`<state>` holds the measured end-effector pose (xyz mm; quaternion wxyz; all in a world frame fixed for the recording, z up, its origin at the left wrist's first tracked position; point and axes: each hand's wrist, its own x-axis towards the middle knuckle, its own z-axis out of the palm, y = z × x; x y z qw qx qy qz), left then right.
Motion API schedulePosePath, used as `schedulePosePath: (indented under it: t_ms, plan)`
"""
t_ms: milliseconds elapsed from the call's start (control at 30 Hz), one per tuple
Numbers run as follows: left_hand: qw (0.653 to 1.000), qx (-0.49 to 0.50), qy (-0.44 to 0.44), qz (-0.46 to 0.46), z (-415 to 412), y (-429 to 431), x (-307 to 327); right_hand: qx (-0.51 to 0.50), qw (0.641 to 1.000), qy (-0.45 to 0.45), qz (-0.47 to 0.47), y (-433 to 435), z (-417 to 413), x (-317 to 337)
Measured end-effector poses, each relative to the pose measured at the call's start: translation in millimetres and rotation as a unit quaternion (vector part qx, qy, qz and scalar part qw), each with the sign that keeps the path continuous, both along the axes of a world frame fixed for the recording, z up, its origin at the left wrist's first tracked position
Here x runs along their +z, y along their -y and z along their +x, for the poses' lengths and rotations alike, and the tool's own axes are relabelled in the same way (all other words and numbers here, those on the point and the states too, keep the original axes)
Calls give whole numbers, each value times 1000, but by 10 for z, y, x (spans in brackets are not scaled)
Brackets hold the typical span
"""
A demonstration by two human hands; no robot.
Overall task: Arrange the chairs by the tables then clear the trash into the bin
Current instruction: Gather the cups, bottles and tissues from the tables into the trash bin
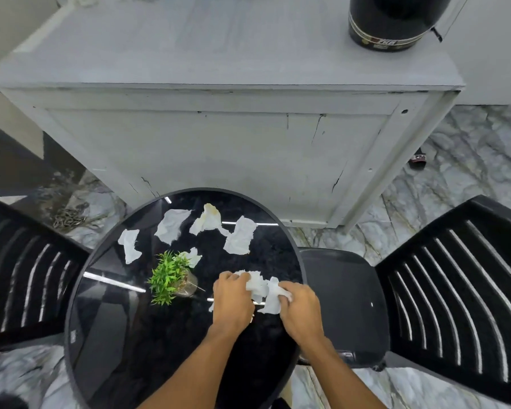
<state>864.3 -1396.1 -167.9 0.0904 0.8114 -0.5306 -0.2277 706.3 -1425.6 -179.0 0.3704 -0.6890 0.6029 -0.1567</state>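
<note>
A round black glossy table (106,335) stands below me. Several crumpled white tissues (239,236) lie across its far half. My left hand (232,302) and my right hand (300,308) meet at the table's right side, both closed on one bunch of white tissue (260,286). A black slatted chair (455,278) stands at the right with its seat against the table. A second black slatted chair (21,273) stands at the left.
A small green plant in a glass pot (170,277) sits mid-table, left of my hands. A grey cabinet (219,137) stands behind the table with a black helmet (393,19) on top. The floor is marble (469,160), with a small dark object (417,159) on it.
</note>
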Motion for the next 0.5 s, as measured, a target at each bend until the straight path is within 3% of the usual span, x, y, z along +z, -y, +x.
schedulePosePath:
  t_ms: [233,367,500]
  plan:
    - [980,123,-135,-83,207,109,463,-12,997,74,-11,366,362,371]
    - [963,162,-146,-157,518,316,776,-4,995,83,-63,602,692,491]
    - [955,184,-146,-180,974,580,894,2,998,43,-49,790,958,464]
